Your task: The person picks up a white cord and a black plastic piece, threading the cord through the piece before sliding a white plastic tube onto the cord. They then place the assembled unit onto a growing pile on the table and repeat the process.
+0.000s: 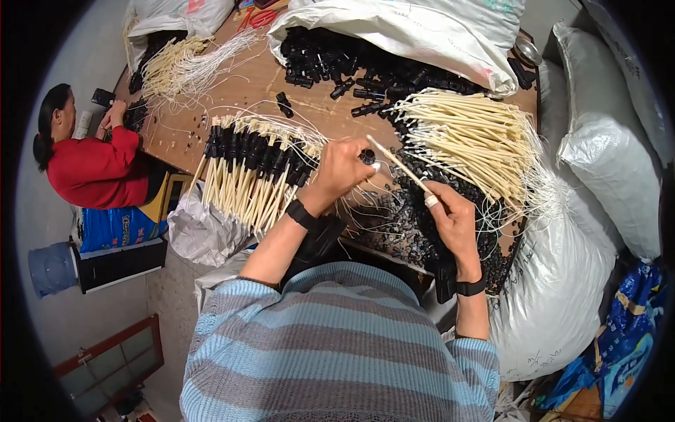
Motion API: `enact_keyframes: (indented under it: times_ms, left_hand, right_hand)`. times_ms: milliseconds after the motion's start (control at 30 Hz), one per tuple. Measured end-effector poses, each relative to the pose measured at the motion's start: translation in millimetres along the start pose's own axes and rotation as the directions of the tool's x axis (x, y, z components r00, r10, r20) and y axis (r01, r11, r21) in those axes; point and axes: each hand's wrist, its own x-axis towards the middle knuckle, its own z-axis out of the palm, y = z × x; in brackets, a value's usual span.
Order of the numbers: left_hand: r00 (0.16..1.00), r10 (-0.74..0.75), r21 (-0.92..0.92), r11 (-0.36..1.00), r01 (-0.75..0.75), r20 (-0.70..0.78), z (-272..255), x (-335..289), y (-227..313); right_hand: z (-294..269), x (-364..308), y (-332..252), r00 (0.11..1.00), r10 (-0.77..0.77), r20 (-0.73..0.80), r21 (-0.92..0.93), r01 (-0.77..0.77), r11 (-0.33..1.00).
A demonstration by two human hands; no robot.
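Note:
My left hand [340, 173] is closed around a small black plastic fitting [366, 156], its round end facing up between thumb and fingers. In my right hand [455, 221] I pinch a thin cream tube [401, 167]. Its pale tip points up and left, close above the fitting; whether they touch I cannot tell. Light wraps cover the tips of some fingers. Left of my left hand lies a row of cream tubes [246, 190] capped with black fittings [264, 153]. A thick bundle of bare cream tubes [471, 137] with white threads lies beyond my right hand.
Loose black fittings [316, 60] spill from a white sack [408, 28] at the back of the brown table [316, 105]. Small dark pieces [401, 225] lie before me. Full white sacks [562, 295] crowd the right side. A person in red [95, 165] works at far left.

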Motion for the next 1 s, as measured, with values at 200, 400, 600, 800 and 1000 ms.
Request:
enact_keyframes:
  times_ms: [200,400,600,800,1000]
  left_hand:
    - [0.99,0.088,-0.043,0.996,-0.084,0.111,-5,-4,4]
    - [0.947,-0.015,0.08,0.997,-0.011,0.321,-17,-7,17]
    - [0.907,0.374,-0.107,0.927,-0.36,0.192,13,-19,27]
    - [0.88,0.419,0.021,0.901,-0.434,0.226,-6,-20,62]
    - [0.984,-0.13,0.168,0.98,0.108,0.125,-7,-34,11]
  right_hand:
    - [12,-5,-12,0.992,0.019,0.125,-0.246,0.013,0.969]
    - [15,-13,-10,0.998,-0.064,-0.022,-0.197,0.059,0.979]
    - [22,-12,-21,0.99,-0.111,0.089,-0.69,0.142,0.71]
    - [2,-8,-10,0.997,-0.03,-0.07,-0.507,-0.01,0.862]
    - [-14,-15,15,0.987,0.147,-0.067,0.802,-0.034,0.596]
